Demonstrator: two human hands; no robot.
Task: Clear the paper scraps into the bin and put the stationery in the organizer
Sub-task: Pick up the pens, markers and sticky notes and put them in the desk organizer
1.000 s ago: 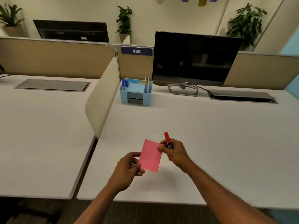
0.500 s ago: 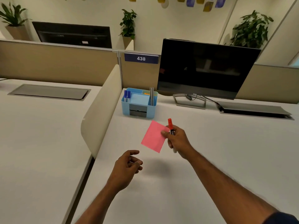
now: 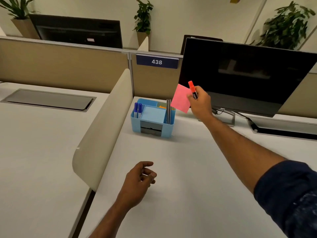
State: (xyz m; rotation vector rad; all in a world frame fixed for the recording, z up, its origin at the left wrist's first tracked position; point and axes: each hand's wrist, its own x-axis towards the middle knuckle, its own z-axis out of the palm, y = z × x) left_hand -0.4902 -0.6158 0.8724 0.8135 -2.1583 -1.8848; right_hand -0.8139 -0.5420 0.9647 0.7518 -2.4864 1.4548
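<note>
Gripping red-capped marker point(image 3: 193, 89) and square pink paper note point(image 3: 180, 98) in right hand point(image 3: 199, 102), near 1 o'clock corner of light-blue plastic organizer point(image 3: 167, 130). Left hand point(image 3: 139, 176) loosely curled, empty. Both items likely unstowed; no bin seen.

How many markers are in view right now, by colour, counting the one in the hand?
Blue markers: 2, standing in the organizer.
Red marker: 1, held in the right hand together with the pink paper.
Total: 3
</note>
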